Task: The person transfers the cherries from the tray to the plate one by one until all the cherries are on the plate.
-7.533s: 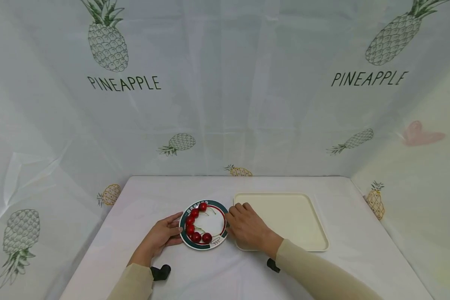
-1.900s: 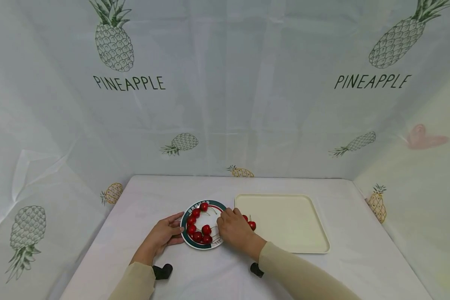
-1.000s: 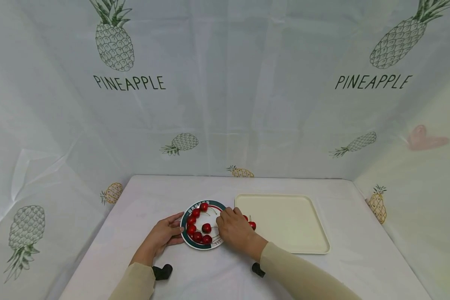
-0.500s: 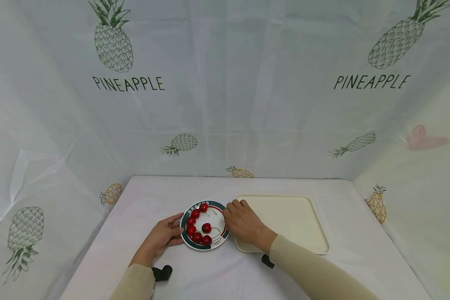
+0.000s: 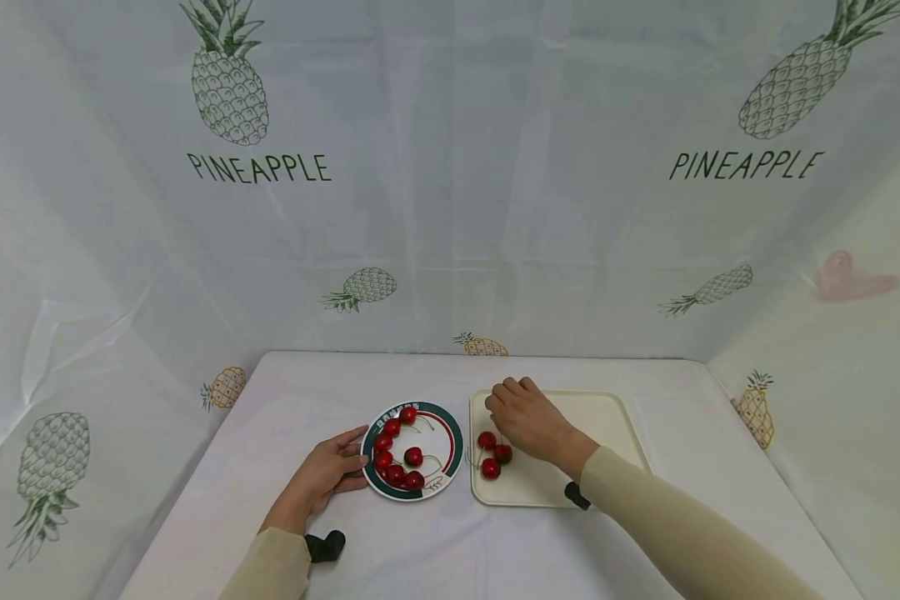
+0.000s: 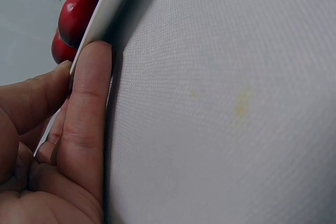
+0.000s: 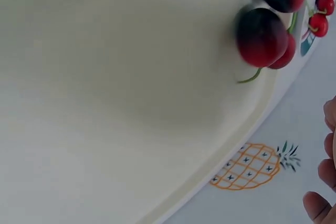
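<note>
My left hand holds the left rim of a round plate with a green and white border. In the left wrist view the thumb lies at the upper side and a finger runs beneath the rim. Several red cherries sit on the plate, most along its left side, one nearer the middle. Over the left part of a cream tray hovers my right hand, fingers loosely bent, nothing visible in them. Three cherries with stems lie on the tray, just below that hand.
A white cloth covers the table. Around it hang pale sheets printed with pineapples. Plate and tray stand side by side with a narrow gap between. A black strap part shows at the left wrist.
My right hand has moved from the plate's right rim to above the tray, uncovering three cherries there. One cherry now lies near the plate's middle, absent 7.5 seconds ago. The left hand stays put.
</note>
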Demonstrator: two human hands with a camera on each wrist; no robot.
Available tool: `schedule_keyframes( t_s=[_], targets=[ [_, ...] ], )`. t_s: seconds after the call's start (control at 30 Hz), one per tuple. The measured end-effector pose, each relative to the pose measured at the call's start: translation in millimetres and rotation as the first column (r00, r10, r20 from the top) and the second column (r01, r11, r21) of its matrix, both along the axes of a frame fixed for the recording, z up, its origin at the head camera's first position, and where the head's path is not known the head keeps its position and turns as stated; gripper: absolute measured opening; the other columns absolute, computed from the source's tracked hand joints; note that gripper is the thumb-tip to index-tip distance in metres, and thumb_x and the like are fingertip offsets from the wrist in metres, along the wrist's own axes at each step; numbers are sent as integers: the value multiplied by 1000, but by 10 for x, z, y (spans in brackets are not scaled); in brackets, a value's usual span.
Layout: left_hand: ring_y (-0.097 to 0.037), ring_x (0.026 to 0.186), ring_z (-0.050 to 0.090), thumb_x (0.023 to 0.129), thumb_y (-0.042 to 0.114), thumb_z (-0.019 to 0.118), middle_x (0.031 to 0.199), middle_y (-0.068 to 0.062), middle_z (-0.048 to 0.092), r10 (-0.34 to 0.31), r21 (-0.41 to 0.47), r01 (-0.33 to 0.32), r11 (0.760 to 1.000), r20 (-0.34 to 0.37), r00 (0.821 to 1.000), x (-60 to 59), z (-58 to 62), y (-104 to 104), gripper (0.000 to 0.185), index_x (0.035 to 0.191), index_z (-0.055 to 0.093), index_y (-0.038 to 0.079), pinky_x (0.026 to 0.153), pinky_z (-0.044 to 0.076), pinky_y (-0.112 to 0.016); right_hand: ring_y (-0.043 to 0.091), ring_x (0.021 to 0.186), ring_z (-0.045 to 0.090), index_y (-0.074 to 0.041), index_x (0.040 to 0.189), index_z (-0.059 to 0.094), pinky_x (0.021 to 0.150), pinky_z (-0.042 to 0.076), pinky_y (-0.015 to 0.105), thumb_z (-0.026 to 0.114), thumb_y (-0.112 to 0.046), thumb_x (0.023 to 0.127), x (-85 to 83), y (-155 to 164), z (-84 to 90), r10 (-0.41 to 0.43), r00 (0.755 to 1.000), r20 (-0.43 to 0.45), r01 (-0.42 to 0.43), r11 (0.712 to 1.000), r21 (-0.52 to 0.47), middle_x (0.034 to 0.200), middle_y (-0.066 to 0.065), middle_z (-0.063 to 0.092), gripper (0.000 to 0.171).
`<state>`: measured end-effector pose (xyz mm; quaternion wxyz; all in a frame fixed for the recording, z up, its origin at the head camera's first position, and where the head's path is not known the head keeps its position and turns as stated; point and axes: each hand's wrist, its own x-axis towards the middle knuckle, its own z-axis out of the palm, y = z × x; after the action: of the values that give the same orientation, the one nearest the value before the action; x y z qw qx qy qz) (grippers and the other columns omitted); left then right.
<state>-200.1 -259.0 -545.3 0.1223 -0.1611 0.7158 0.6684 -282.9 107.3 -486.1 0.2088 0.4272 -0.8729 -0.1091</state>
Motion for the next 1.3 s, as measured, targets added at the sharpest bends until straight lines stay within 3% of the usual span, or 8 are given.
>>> schedule_keyframes(
  t_s=[0.47,0.9,1.3],
  targets=[
    [-22,86,75,99,-4,65,131,-20,66,12,-8,-12,1000,2,1000,13,-24,10,65,159,49,15,79,67,-41,20,95,54,-14,109,65,80,46,32,69,-14,101,-27,233,-188,78,995,69,-79,997,23,101,0,61,9],
    [-22,87,75,100,-4,64,133,-21,65,12,-19,-12,1000,-3,1000,15,-18,16,64,159,48,15,79,67,-41,19,102,56,-16,115,68,87,52,34,71,-16,100,-24,258,-319,74,988,137,-83,995,58,107,-2,64,16],
    [-22,87,74,101,-2,65,134,-22,63,8,-21,-8,1000,3,1000,16,3,14,64,160,47,14,79,67,-40,19,97,52,-17,111,69,82,48,30,73,-18,99,-33,309,-400,70,988,141,-80,995,62,103,-3,63,12]
  ],
)
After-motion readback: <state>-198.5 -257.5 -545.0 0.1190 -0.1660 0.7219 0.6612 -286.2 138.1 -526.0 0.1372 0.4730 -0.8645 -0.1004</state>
